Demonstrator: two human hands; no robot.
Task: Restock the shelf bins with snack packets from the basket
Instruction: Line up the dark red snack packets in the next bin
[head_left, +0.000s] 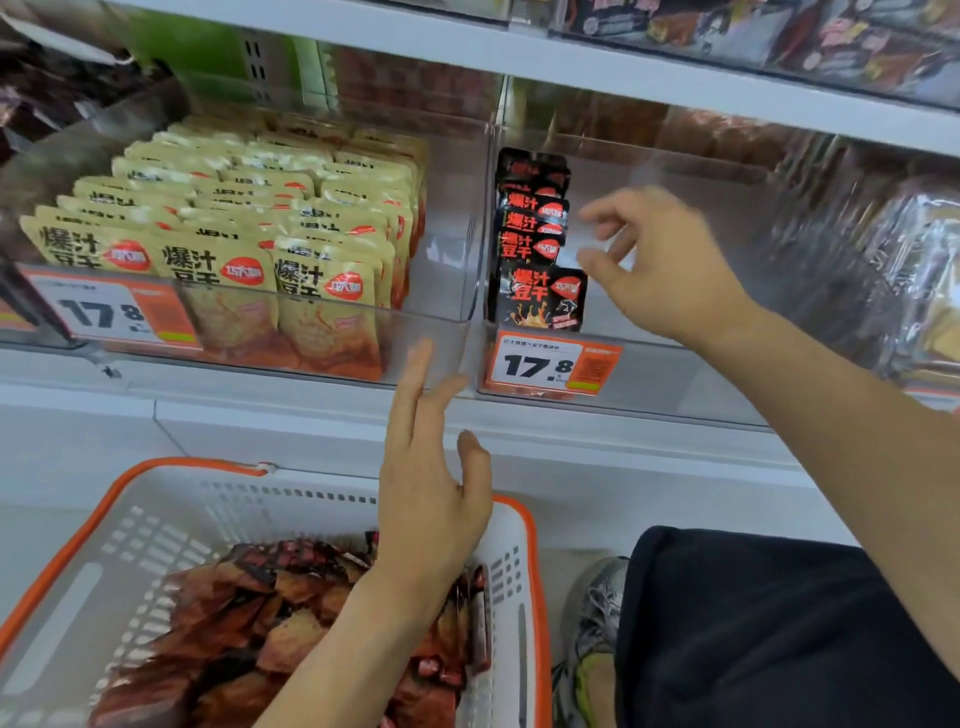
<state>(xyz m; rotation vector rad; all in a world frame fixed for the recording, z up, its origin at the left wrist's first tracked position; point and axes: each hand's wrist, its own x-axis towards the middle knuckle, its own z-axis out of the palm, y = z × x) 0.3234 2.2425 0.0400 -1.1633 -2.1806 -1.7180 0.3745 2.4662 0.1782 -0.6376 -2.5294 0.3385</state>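
Note:
A white basket with an orange rim (524, 597) sits low at the left, holding several dark red snack packets (223, 623). A row of black packets (535, 244) stands along the left side of a clear shelf bin (675, 374). My right hand (660, 265) is inside that bin just right of the black packets, fingers loosely curled, holding nothing. My left hand (431, 467) is raised above the basket in front of the shelf edge, fingers straight and empty.
The clear bin (447, 291) to the left is packed with yellow packets (234, 228). Orange 17.8 price tags (553, 366) hang on both bin fronts. More bagged goods fill the bin at the far right (893, 260) and the shelf above. My knee and shoe (597, 623) are at bottom right.

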